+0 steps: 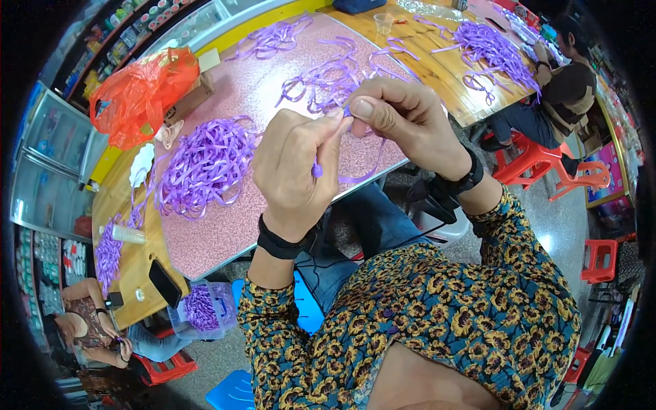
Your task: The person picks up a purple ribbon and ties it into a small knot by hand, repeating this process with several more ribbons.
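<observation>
In front of me, above the pink table (225, 242), my two hands meet fingertip to fingertip. My left hand (294, 164) is closed, its thumb and forefinger pinching a purple ribbon. A small purple plastic piece (316, 170) pokes out beneath that hand. My right hand (413, 123) also pinches the ribbon, right beside the left fingertips. From under the right hand a length of the purple ribbon (378, 164) curves down past the table edge. The exact join between the fingertips is mostly hidden by them.
A large heap of purple ribbons (205, 167) lies to the left, with looser ribbons (314, 82) beyond my hands. An orange-red plastic bag (147, 96) and a cardboard box (191, 99) stand far left. Co-workers sit at both sides. A phone (165, 282) rests near a clear tub (222, 304).
</observation>
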A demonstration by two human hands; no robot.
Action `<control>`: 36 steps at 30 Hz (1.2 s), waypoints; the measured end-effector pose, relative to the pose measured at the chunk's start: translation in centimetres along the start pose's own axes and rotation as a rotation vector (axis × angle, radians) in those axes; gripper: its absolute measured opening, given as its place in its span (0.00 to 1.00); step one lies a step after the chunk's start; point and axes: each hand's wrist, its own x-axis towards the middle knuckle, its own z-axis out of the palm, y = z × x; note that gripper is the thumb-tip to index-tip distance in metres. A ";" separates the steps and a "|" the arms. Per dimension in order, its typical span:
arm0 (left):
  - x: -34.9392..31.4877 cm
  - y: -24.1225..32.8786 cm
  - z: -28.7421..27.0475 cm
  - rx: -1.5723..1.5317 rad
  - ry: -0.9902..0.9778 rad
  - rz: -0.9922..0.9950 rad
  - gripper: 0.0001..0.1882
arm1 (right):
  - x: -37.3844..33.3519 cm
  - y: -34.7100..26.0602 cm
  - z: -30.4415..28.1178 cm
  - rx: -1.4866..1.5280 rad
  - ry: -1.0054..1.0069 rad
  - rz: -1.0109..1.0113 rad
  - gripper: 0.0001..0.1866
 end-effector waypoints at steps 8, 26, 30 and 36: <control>1.2 0.8 0.4 -0.062 -0.147 -0.253 0.10 | 0.1 0.9 -0.8 0.046 0.105 0.022 0.12; 1.5 -1.7 2.5 -0.045 -0.173 0.061 0.12 | -1.7 1.3 -1.2 0.223 0.256 0.148 0.11; 1.3 -1.1 3.5 -0.160 -0.162 -0.040 0.10 | -2.7 1.8 -0.5 0.410 0.333 0.186 0.11; 0.5 -0.8 4.8 -0.383 -0.157 -0.150 0.10 | -4.3 2.1 -0.1 0.786 0.287 0.174 0.11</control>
